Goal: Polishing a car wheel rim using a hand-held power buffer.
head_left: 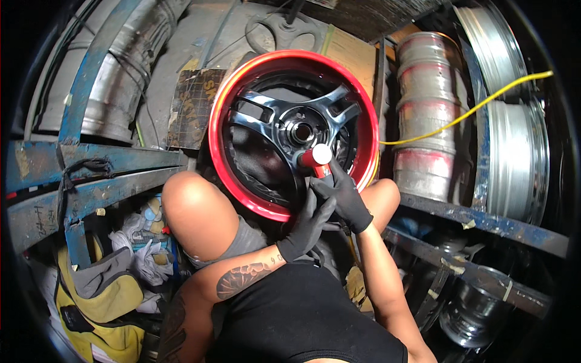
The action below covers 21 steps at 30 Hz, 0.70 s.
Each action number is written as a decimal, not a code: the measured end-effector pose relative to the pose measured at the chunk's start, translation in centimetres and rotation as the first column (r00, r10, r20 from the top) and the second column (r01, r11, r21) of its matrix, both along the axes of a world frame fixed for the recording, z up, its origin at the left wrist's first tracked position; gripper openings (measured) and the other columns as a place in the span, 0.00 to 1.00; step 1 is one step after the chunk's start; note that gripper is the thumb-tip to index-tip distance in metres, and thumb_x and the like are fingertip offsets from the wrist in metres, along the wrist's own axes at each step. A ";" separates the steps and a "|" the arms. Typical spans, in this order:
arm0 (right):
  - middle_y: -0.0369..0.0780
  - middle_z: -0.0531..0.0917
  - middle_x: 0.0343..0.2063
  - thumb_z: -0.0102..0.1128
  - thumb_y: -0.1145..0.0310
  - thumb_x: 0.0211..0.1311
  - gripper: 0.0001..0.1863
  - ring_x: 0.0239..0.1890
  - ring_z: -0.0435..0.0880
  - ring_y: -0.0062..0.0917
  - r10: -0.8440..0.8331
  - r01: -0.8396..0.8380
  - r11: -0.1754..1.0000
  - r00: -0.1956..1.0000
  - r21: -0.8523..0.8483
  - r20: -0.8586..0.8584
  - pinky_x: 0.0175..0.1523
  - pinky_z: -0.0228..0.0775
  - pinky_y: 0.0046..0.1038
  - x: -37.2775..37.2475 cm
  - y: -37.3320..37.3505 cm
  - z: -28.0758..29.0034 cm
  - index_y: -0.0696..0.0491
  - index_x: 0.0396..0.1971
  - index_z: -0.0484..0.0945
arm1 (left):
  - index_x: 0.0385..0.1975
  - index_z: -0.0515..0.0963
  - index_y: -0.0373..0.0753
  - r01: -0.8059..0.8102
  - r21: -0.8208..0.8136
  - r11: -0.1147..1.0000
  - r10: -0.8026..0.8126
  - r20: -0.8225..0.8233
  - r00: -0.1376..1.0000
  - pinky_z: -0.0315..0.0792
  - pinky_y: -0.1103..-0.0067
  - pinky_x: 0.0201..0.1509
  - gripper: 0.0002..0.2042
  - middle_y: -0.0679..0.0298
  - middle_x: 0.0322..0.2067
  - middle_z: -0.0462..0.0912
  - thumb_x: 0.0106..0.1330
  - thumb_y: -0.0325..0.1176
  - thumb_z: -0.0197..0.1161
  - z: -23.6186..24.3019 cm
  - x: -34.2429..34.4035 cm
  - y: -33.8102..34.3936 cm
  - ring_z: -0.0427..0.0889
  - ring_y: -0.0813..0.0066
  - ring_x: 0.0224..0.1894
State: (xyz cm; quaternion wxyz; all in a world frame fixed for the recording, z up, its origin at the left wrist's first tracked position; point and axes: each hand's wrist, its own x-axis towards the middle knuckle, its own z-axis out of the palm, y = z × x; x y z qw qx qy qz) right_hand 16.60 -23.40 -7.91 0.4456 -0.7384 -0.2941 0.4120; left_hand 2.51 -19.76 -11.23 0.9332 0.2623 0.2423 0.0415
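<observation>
**Spray can at the red rim's hub**

Red wheel rim (225,154) w/ dark chrome spokes (275,115) stands on edge btwn the person's knees, lower lip near the lap. Right hand (346,195), black glove, is wrapped around a red spray can w/ white cap (315,156), just below the hub. Left hand (308,224), also gloved, crosses under it, fingers curled vs. the right wrist/can base; whether it grips the can, can't tell. To do this well, IMO: steady the can w/ both hands, keep rim pinned by knees, cap clear of spokes. Bare metal rims (514,160) stacked on blue rack (91,193) at right; yellow bag (115,302) at lower left.
</observation>
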 end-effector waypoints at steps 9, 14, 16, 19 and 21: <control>0.42 0.84 0.58 0.67 0.69 0.70 0.37 0.58 0.79 0.21 -0.056 0.067 0.991 0.994 -0.113 0.097 0.64 0.72 0.28 -0.5 -1.7 0.7 0.57 0.76 0.65 | 0.84 0.30 0.53 0.116 0.199 0.973 -0.135 0.083 0.987 0.82 0.60 0.62 0.37 0.57 0.80 0.52 0.87 0.44 0.46 -4.4 -0.2 -2.4 0.60 0.59 0.81; 0.44 0.85 0.59 0.68 0.66 0.70 0.40 0.59 0.82 0.25 0.035 -0.031 0.999 0.991 -0.031 0.130 0.64 0.74 0.32 -1.5 -2.8 0.6 0.53 0.79 0.62 | 0.83 0.37 0.36 0.086 0.238 0.967 -0.098 0.041 0.994 0.64 0.69 0.77 0.36 0.52 0.80 0.49 0.86 0.35 0.50 -5.5 -1.9 -4.5 0.57 0.65 0.80; 0.48 0.83 0.62 0.66 0.68 0.70 0.42 0.61 0.83 0.29 -0.008 0.032 0.992 0.982 -0.125 0.188 0.64 0.75 0.33 -1.8 -3.8 0.6 0.55 0.80 0.58 | 0.83 0.37 0.33 0.105 0.159 0.982 -0.113 0.039 0.993 0.58 0.70 0.81 0.39 0.52 0.81 0.48 0.85 0.36 0.54 -5.4 -1.6 -4.3 0.54 0.65 0.81; 0.51 0.82 0.64 0.64 0.68 0.71 0.42 0.62 0.84 0.33 -0.093 0.106 0.994 0.938 -0.023 0.334 0.64 0.76 0.34 -2.7 -4.6 -0.6 0.58 0.81 0.55 | 0.83 0.33 0.34 0.099 0.110 0.989 -0.108 0.083 0.991 0.55 0.69 0.82 0.44 0.52 0.81 0.46 0.83 0.42 0.58 -4.6 -0.9 -3.8 0.50 0.63 0.82; 0.51 0.83 0.61 0.62 0.66 0.72 0.38 0.61 0.84 0.31 -0.166 0.138 0.985 0.906 0.099 0.389 0.64 0.76 0.34 -3.1 -5.1 -1.4 0.61 0.78 0.59 | 0.83 0.31 0.34 0.095 0.186 0.978 -0.109 0.069 0.992 0.54 0.68 0.82 0.47 0.50 0.81 0.47 0.81 0.44 0.59 -3.9 -0.7 -3.5 0.50 0.62 0.82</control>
